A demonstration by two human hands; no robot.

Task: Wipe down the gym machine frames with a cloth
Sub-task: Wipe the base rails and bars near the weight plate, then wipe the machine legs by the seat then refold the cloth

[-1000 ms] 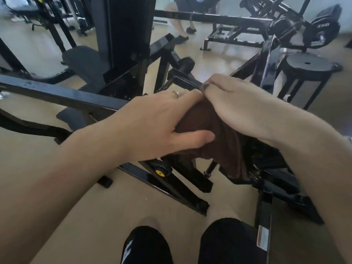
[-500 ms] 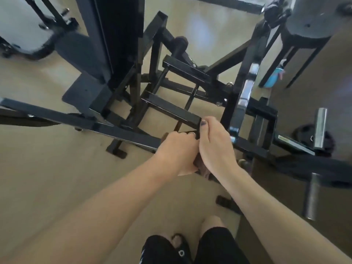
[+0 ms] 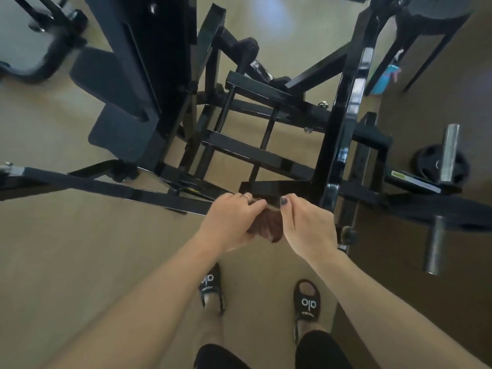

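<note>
A black gym machine frame [image 3: 255, 155] of square steel tubes fills the middle of the view. A small brown cloth [image 3: 269, 226] hangs between my two hands, just in front of the end of a short black bar [image 3: 277, 188]. My left hand [image 3: 229, 222] grips the cloth's left side with curled fingers, a ring on one finger. My right hand [image 3: 308, 227] pinches its right side, thumb up against the bar's end. Most of the cloth is hidden by my hands.
A long black arm [image 3: 106, 186] runs left from my hands. Grey seat pads [image 3: 106, 83] lie at upper left. A weight plate [image 3: 436, 163] and steel pegs [image 3: 450, 153] stand at right, a stool [image 3: 426, 27] and blue bottle [image 3: 386, 78] at upper right. My sandalled feet [image 3: 306, 302] stand on the tan floor.
The view has pulled back and tilted down, now showing my feet. My hands, bunched over the cloth near my face before, now hold it low at the end of the short bar.
</note>
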